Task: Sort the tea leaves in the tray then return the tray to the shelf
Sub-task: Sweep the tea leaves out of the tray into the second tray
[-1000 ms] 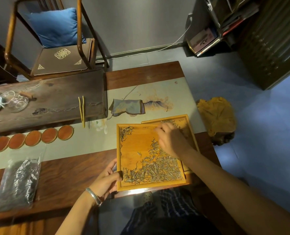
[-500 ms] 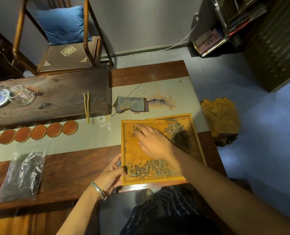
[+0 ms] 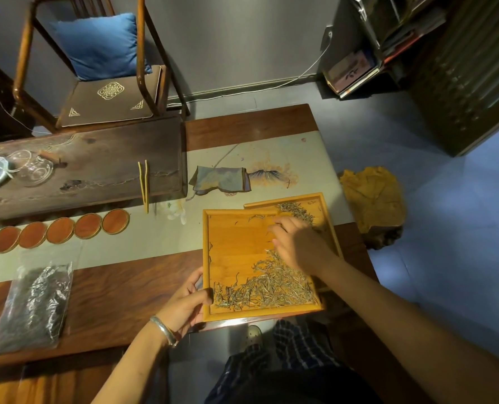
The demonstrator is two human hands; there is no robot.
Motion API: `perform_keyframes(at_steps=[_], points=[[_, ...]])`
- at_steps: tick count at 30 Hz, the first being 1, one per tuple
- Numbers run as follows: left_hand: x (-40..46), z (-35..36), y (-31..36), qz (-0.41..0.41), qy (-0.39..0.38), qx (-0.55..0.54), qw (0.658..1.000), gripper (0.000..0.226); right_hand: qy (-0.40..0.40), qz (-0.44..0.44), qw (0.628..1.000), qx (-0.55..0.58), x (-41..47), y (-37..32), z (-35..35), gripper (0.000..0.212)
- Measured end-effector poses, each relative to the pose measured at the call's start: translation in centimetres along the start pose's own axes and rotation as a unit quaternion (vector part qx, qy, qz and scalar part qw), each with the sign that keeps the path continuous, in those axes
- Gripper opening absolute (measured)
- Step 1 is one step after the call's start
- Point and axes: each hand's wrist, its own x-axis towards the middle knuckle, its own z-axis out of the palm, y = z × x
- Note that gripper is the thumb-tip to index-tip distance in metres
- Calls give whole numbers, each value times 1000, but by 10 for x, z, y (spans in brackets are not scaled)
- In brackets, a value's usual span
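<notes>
- Sorting is underway: the tray (image 3: 236, 243) is sitting on the table edge, leaves (image 3: 265, 290) bunching along its near side.
- Left hand (image 3: 184, 304) is gripping its rim; right hand (image 3: 297, 243) is reaching in, possibly pinching leaves.
- Shelving is not yet beginning.

The tray (image 3: 233, 246) is warm honey-yellow wood with a faint straight grain. The tea leaves (image 3: 267, 290) in it are pale silvery grey-green. A second tray (image 3: 318, 199) behind it has the same yellow. The 5 fully visible round coasters (image 3: 60, 230) are reddish orange with thin brass-coloured rims. The table (image 3: 120, 293) is dark red-brown, and its runner (image 3: 309, 158) is pale grey-green with a painted motif in peach and dark blue. The folded cloth (image 3: 222, 179) is dusty blue with dark edging. The tongs (image 3: 144, 182) are yellow. The cushion (image 3: 102, 45) is plain blue; the seat pad (image 3: 108, 97) is brown with cream knot-pattern embroidery. The bag (image 3: 35, 304) holds black leaves. The bracelet (image 3: 163, 329) is silver.
</notes>
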Motion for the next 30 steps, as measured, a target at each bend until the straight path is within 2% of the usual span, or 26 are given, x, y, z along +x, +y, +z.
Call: perform_keyframes(at_steps=[3,8,11,19,24,30], points=[[1,5,1,9,4,-13,1000,73,36,-56,997,34,7,-31,-2,36],[-1,7,6,37,-27,-21,999,68,-26,-152,987,48,-13,-61,2,53],[0,2,5,22,-9,-18,1000,70,-46,-164,984,59,-31,-51,-2,50],[-4,1,4,27,-50,12,998,66,-55,-123,991,21,-36,-11,-4,41],[-4,2,7,12,-24,30,999,74,-31,-81,996,-28,-24,5,-10,42],[-7,4,7,18,-12,30,999,71,-24,-32,999,-35,-15,21,-11,37]])
